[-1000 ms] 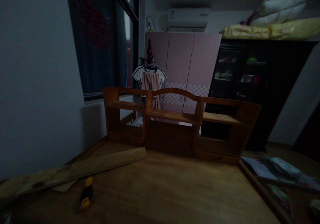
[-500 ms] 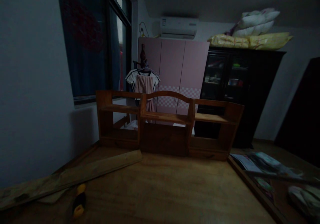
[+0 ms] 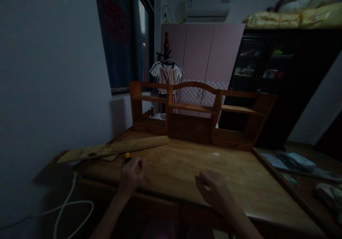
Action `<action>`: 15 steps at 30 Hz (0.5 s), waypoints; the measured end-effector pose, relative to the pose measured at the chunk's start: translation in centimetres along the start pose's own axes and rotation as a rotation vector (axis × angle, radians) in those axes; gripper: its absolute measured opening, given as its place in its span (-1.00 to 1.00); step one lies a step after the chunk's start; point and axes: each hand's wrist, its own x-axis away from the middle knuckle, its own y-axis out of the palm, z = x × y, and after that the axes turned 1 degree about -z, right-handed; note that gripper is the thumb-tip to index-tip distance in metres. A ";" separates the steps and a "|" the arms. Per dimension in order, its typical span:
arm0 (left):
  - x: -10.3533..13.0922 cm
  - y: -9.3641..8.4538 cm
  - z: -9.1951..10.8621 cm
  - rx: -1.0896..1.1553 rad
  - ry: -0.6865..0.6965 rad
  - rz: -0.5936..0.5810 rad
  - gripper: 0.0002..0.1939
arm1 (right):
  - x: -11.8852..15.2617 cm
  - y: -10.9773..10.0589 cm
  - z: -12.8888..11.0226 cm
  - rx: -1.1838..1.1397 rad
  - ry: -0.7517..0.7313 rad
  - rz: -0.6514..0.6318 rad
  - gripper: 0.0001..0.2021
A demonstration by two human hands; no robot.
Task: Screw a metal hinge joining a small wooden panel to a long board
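Both hands are in view over the near part of a wooden desktop [image 3: 173,160]. My left hand [image 3: 132,172] is closed, thumb and forefinger curled into a ring with nothing visible inside. Just behind it lies a tool with a yellow-and-black handle [image 3: 127,156], partly hidden by the hand. Further right, my right hand [image 3: 212,187] is also curled closed, a little blurred, and I see nothing held in it. Beyond the left hand, a long wooden board [image 3: 117,147] lies slantwise on the desktop.
A wooden shelf unit [image 3: 192,107] stands along the desk's far edge. White cable [image 3: 65,199] loops down at the lower left by the wall. Papers [image 3: 296,162] and a crumpled cloth [image 3: 328,196] lie on a lower surface to the right. The room is dim.
Both hands have come into view from below. The view has tilted down and swung left, so the desk's front edge and white cable now show.
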 end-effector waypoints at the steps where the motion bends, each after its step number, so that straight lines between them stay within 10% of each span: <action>1: -1.2 -0.4 -2.1 -0.017 -0.118 0.008 -0.82 | -2.1 1.4 -0.4 -0.004 -0.043 -0.065 -0.84; 7: -6.5 -5.3 -13.3 -0.257 -0.237 -0.104 -0.71 | -17.6 12.4 -1.0 -0.076 -0.260 -0.316 -0.46; 15: -5.0 -7.5 -17.0 -0.297 -0.235 -0.055 -0.72 | -29.1 25.2 -0.8 -0.128 -0.229 -0.416 0.08</action>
